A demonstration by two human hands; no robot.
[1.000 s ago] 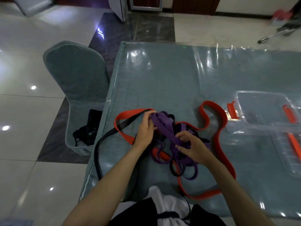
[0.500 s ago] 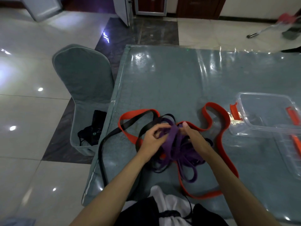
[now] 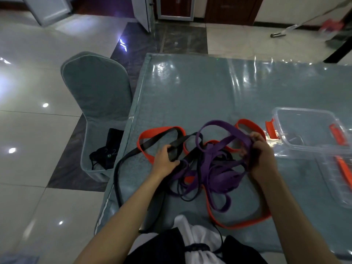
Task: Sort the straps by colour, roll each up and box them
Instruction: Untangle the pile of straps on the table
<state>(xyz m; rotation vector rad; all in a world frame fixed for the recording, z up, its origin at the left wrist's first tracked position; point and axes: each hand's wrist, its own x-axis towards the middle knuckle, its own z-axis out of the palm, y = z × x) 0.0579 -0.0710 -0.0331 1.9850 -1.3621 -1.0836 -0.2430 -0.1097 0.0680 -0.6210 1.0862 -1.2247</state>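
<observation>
A tangle of straps lies on the table in front of me. The purple strap (image 3: 219, 168) loops through the middle of the heap. My right hand (image 3: 261, 155) grips a bunch of its loops and lifts them up to the right. A black strap (image 3: 150, 143) runs from the heap off the table's left edge; my left hand (image 3: 165, 159) holds it where it folds at the heap. A red strap (image 3: 247, 223) circles under both, with loops at the far left and near the box. The clear plastic box (image 3: 302, 115) with red latches stands open at the right.
The box's clear lid (image 3: 341, 180) lies in front of the box at the right edge. A grey covered chair (image 3: 97, 88) with a black bag (image 3: 108, 151) on its seat stands close to the table's left side. The table (image 3: 209, 88) carries a shiny plastic cover.
My hands have moved apart: the right one pulled purple loops up and to the right, the left one shifted from the purple strap onto the black strap. The camera tilted slightly.
</observation>
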